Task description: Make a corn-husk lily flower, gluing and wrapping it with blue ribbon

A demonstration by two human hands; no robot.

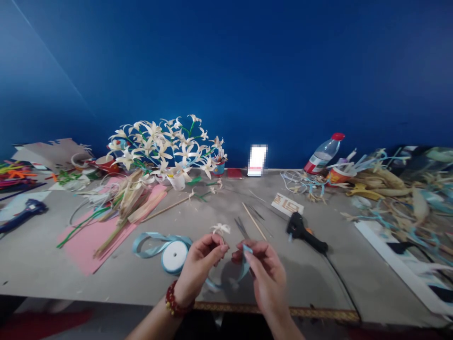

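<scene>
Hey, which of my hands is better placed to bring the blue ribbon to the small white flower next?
Probably your right hand: it pinches the blue ribbon, close to the flower. Your left hand seems to hold the small white flower, so it looks better suited to steadying it.

one view, taken from the wearer's head above the near side of the table [123, 279]. it faces forward and down, toward a blue wall [226, 71] filling roughly the upper half. left hand [203, 259] and right hand [268, 274] appear close, low and central.
</scene>
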